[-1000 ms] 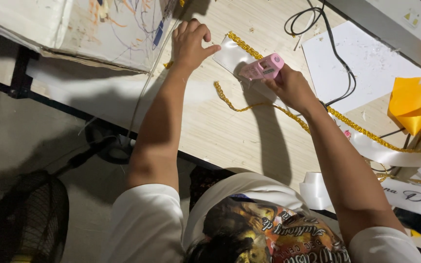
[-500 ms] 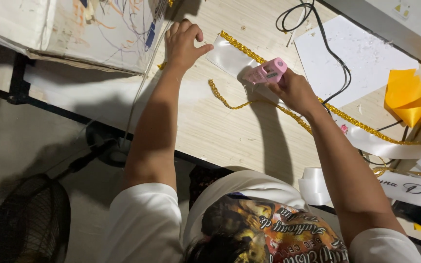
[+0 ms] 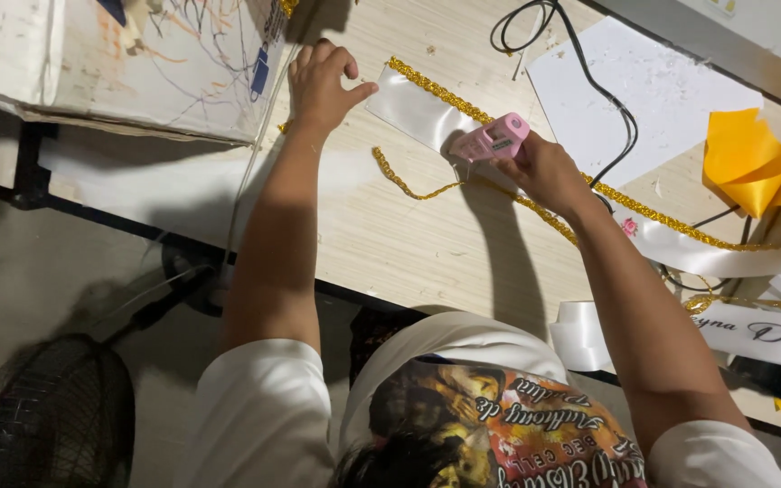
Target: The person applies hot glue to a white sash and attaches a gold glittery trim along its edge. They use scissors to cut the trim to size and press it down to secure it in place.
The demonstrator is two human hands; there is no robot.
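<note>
While the white ribbon point(image 3: 418, 113) lies on the wooden table point(image 3: 390, 244) with its long axis running from far left toward near right, the right hand point(image 3: 544, 172) is closed around a pink glue gun point(image 3: 492, 140) whose nozzle points left and down at the ribbon's near edge. The left hand point(image 3: 323, 86) presses the ribbon's far-left end, thumb spread and fingers loosely curled, holding nothing. A gold braid trim point(image 3: 436, 86) borders the ribbon's far edge, and a loose length point(image 3: 404, 183) curls just nearer, closer to the right hand than to the left

I see pink glue gun point(image 3: 492, 140), white satin ribbon point(image 3: 413, 113) with gold braid trim point(image 3: 436, 86) beside it, orange-yellow paper point(image 3: 748, 158) further away.
</note>
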